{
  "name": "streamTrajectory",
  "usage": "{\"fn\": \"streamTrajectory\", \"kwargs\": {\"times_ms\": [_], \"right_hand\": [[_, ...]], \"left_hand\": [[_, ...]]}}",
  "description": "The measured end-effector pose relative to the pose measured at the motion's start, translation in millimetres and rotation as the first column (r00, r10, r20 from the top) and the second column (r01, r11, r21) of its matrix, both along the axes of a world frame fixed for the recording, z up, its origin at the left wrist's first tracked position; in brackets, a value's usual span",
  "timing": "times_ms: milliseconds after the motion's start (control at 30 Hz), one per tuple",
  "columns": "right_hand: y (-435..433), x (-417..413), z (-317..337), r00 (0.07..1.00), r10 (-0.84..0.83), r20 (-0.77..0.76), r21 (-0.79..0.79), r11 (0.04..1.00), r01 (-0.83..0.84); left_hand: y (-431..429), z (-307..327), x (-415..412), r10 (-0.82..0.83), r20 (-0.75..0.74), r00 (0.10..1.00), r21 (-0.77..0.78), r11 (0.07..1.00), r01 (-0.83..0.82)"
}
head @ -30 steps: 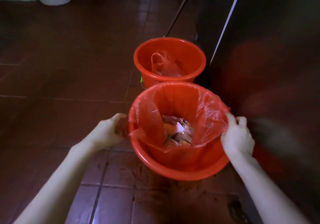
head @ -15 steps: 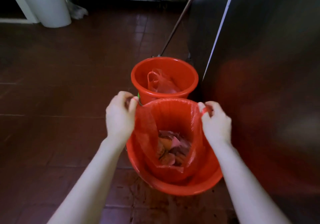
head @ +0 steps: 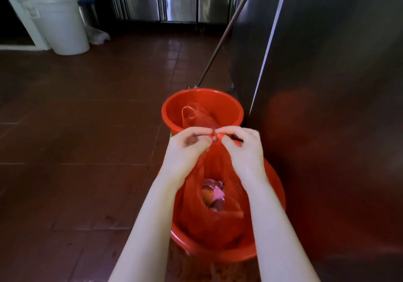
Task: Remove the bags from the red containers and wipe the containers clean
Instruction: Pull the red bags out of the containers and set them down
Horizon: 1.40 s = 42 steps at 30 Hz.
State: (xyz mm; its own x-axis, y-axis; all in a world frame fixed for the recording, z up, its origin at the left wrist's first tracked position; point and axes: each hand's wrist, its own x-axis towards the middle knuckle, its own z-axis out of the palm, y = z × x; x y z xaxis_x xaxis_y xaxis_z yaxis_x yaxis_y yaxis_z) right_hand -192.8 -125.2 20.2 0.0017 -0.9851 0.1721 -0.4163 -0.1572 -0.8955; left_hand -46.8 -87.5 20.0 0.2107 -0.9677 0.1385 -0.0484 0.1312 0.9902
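Brown tiled floor [head: 87, 150], two red buckets beside a steel cabinet [head: 327, 85], both hands pinching one bag's top.

At far left a white bin [head: 63, 24] stands by the wall. The left hand [head: 187, 150], fingers curled, pinches the gathered top of the red bag [head: 213, 222]; the right hand [head: 244, 148] pinches the same bunch just beside it, fingertips nearly touching. The bag stands upright, long axis vertical, its top pulled up to the hands and its bottom inside the near bucket [head: 218, 256]; rubbish [head: 213, 194] shows through a side gap. Behind the hands, the far bucket [head: 226, 107] holds a second crumpled bag [head: 196, 116], and a mop handle [head: 226, 33] leans up to the right.
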Motion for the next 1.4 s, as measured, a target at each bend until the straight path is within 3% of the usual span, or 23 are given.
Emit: {"fn": "streamTrajectory", "kwargs": {"times_ms": [100,333,400,533,633,767,967,1100,1267,1400], "right_hand": [[4,0,0,0.997,0.068,0.031,0.030,0.997,-0.069],[13,6,-12,0.998,0.005,-0.066,0.005,1.000,-0.005],[15,11,-10,0.997,0.013,-0.075,-0.019,1.000,-0.014],[14,15,-6,0.983,0.059,0.172,0.059,0.996,-0.070],[15,14,-13,0.970,0.039,0.241,0.081,0.995,-0.060],[15,12,-12,0.984,0.071,0.166,0.092,0.992,-0.087],[14,16,-14,0.984,0.157,0.083,0.097,0.981,-0.165],[19,15,-16,0.940,0.319,0.117,0.103,0.938,-0.331],[21,7,-18,0.853,0.489,0.183,0.102,0.853,-0.511],[19,8,-24,0.875,0.436,0.211,0.101,0.880,-0.463]], "left_hand": [[0,5,-4,-0.063,0.218,0.974,-0.091,0.992,0.084],[10,14,14,-0.194,0.307,0.932,-0.033,0.976,0.214],[12,21,16,-0.234,0.268,0.935,-0.051,0.965,0.256],[11,23,9,-0.236,0.222,0.946,-0.050,0.966,0.253],[10,12,7,-0.212,0.186,0.959,0.002,0.976,0.216],[7,1,15,-0.162,0.175,0.971,0.022,0.987,0.161],[5,-19,13,-0.149,-0.032,0.988,0.027,0.988,0.150],[6,-32,14,-0.041,-0.033,0.999,0.105,0.993,0.044],[10,-41,18,-0.070,-0.202,0.977,0.267,0.956,0.123],[11,-39,18,-0.085,-0.261,0.962,0.288,0.944,0.162]]}}
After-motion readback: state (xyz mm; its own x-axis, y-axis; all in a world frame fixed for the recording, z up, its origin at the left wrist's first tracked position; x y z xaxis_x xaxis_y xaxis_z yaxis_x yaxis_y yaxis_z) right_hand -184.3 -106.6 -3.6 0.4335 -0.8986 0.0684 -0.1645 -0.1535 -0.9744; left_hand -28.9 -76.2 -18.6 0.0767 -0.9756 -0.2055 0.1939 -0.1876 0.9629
